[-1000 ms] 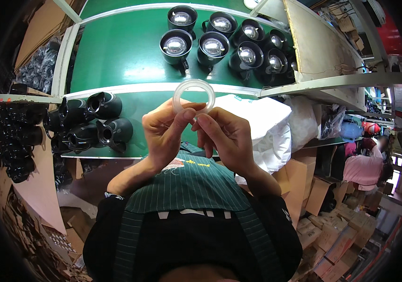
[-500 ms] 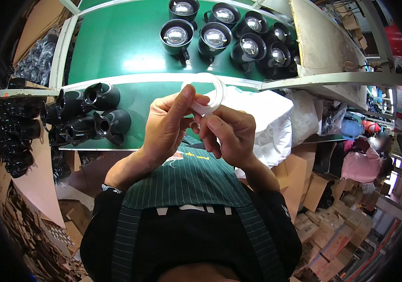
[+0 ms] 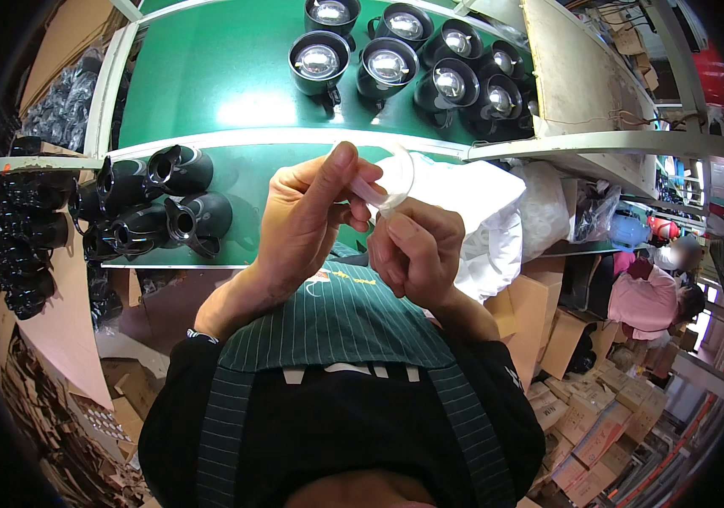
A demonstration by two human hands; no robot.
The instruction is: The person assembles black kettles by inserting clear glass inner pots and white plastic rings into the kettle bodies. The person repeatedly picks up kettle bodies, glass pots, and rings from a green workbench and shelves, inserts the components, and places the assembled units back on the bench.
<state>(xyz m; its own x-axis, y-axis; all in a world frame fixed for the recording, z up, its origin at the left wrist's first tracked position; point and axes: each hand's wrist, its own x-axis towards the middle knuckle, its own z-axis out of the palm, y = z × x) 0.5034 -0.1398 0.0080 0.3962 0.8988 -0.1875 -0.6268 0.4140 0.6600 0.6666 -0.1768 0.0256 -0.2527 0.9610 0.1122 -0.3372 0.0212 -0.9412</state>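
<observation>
A translucent white ring (image 3: 410,176), like a soft gasket, is held up over the front of the green worktop. My left hand (image 3: 311,203) pinches its left side between thumb and fingers. At its lower edge, my right hand (image 3: 419,254) grips the band with thumb and forefinger, its other fingers curled in. The fingers hide part of the ring. To the left of my hands, several black jugs (image 3: 201,218) lie on their sides on the worktop. A large white plastic bag (image 3: 493,199) rests to the right, just beyond my right hand.
On the raised green shelf (image 3: 201,76) stand several black mugs (image 3: 318,63) with shiny contents. Plastic-wrapped black items (image 3: 30,254) are stacked at far left. Cardboard boxes (image 3: 603,423) fill the floor at lower right. A person in pink (image 3: 645,296) is farther off to the right.
The ring has tilted and shifted slightly right between my hands. My right hand has turned a little and now pinches its lower edge more tightly.
</observation>
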